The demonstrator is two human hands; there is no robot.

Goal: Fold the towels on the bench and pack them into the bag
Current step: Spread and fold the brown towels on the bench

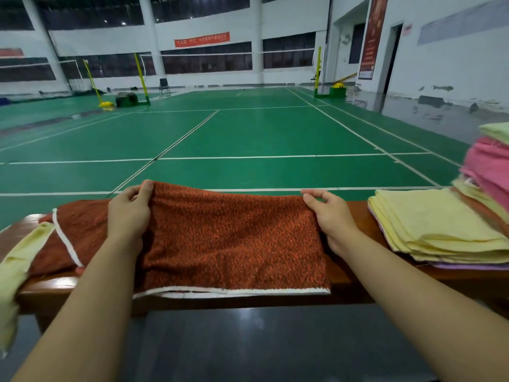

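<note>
A wooden bench (355, 213) runs across the foreground of an indoor hall, with green badminton courts (220, 133) beyond it and net posts at 11 and 1 o'clock. On it, dead centre, lies the rust-red towel (228, 238) (white hem toward the viewer). The left hand (128, 213) pinches its far left edge; the right hand (329, 216) grips its right edge. At 3 o'clock sit folded yellow towels (429, 224), with pink ones (487, 166) stacked behind. A yellow cloth (16, 268) hangs at 9.
</note>
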